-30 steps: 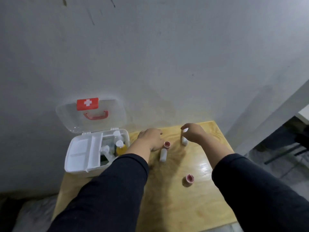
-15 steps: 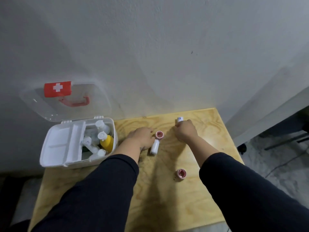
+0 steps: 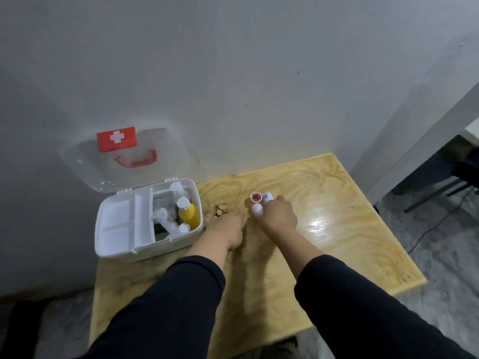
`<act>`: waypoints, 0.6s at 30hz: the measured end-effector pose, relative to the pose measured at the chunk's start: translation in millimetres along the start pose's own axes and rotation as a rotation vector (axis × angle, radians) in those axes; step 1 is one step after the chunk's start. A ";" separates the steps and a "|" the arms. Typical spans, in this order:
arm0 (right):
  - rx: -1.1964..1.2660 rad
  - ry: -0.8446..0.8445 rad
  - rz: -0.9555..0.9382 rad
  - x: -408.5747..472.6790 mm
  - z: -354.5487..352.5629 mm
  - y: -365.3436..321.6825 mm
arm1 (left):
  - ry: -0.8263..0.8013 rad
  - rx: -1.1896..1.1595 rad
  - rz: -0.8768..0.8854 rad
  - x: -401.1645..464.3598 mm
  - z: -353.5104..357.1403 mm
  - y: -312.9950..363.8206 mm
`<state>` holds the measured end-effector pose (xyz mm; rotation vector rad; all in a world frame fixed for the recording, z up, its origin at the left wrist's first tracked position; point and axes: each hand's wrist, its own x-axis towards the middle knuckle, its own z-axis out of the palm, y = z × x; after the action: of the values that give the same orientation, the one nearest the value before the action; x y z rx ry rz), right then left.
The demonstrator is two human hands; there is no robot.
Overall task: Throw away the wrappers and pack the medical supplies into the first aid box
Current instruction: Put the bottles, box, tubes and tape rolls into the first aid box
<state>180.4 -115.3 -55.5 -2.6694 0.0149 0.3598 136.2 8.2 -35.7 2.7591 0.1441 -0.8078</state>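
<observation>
The plywood table (image 3: 324, 229) is mostly bare, and the open first aid box (image 3: 124, 239) at its left edge is already part-filled with bottles. The right hand (image 3: 277, 216) is curled over two small white rolls (image 3: 258, 209) beside a red-cored tape roll (image 3: 256, 197); all three are best gathered together. What the left hand (image 3: 228, 228) holds can't be told, honestly.
</observation>
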 end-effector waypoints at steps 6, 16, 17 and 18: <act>0.006 -0.086 -0.008 -3.9 -22.1 6.0 | -0.025 -0.008 0.061 -14.8 -12.2 -1.5; 0.135 -0.023 -0.203 -47.0 -87.7 -84.7 | 0.237 -0.229 0.060 -83.1 -76.5 -38.9; 0.138 -0.025 -0.233 -51.5 -87.9 -98.0 | 0.267 -0.252 0.034 -92.5 -79.5 -49.6; 0.134 -0.027 -0.265 -55.8 -87.0 -110.9 | 0.293 -0.275 0.006 -100.6 -80.8 -61.7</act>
<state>155.8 -55.5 81.6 -2.4929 -0.3089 0.2981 83.0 87.7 70.6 2.5943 0.2804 -0.3456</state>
